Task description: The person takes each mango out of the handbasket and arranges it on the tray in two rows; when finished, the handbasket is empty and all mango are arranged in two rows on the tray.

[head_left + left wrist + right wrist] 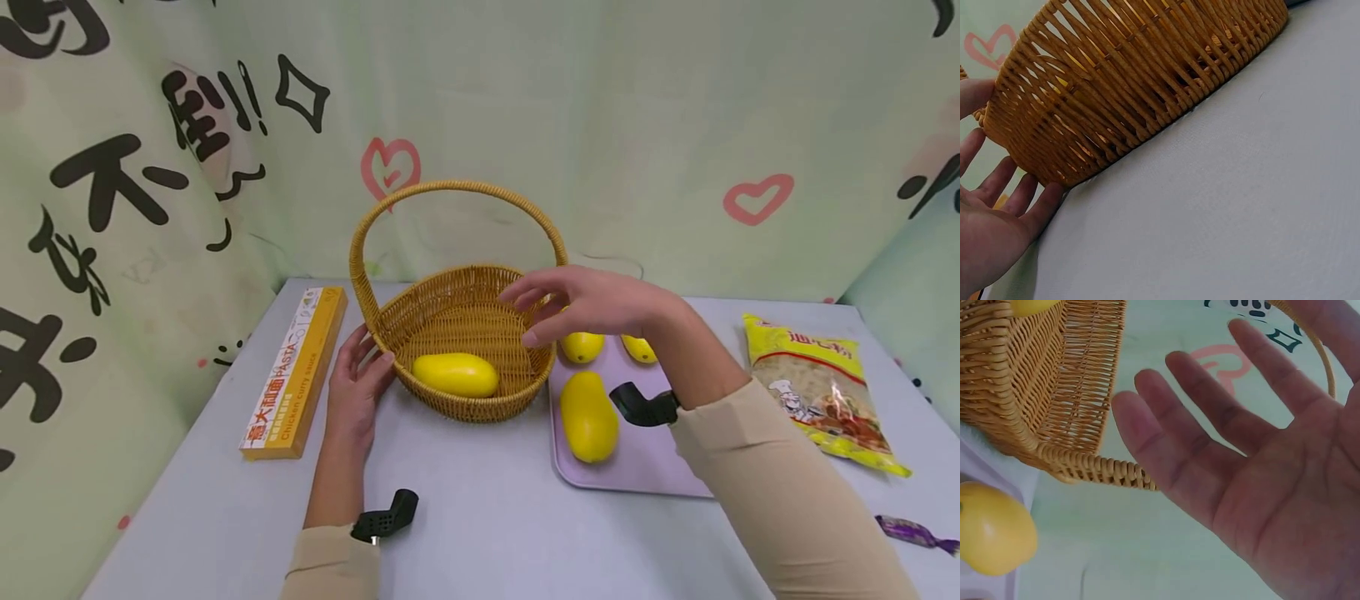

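A brown wicker basket [471, 410] with a tall arched handle stands at the middle of the table. Inside it, near the front, lies a smooth yellow oblong fruit [455, 375], perhaps a mango or papaya. My left hand [354, 383] holds the basket's left end, thumb at the rim and fingers round the outer wall. Above the right rim hovers my right hand [588, 304], palm down with loosely bent, spread fingers and nothing in them. On a lilac tray [637, 482] to the right rest another yellow oblong fruit [589, 417] and two yellow lemon-like fruits [582, 347], partly behind my right arm.
A yellow pasta box [296, 375] lies left of the basket. To the tray's right is a yellow-topped food bag [825, 392], with a purple-wrapped candy [917, 532] nearer the front right edge. A printed curtain [480, 108] hangs behind the table.
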A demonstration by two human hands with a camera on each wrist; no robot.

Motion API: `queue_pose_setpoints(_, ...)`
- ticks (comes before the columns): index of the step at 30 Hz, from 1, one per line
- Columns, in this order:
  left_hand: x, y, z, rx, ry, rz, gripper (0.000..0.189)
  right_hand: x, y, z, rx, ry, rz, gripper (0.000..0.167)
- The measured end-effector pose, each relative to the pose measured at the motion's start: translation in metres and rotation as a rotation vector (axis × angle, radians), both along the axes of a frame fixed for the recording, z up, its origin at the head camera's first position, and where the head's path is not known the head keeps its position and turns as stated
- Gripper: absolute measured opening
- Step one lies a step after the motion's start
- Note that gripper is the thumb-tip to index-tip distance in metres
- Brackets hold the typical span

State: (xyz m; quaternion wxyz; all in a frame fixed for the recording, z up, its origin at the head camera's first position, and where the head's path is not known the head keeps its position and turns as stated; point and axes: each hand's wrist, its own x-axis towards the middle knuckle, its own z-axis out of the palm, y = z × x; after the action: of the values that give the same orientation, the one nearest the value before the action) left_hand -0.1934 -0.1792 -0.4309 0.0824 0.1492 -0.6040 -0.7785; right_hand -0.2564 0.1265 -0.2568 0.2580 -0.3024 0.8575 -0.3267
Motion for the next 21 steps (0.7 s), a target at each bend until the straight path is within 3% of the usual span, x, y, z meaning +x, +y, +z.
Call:
queue_pose_setpoints(10,0.000,-0.003,-0.001,0.005,-0.002,0.000,0.062,-0.026,-0.037,-0.001,0.070,-0.117,0.078,0.051)
queue_pose_setpoints(21,0.000,-0.002,-0.001,0.043,0.030,-0.007,0.063,-0.049,-0.077,-0.020,0.210,-0.155,0.101,0.054)
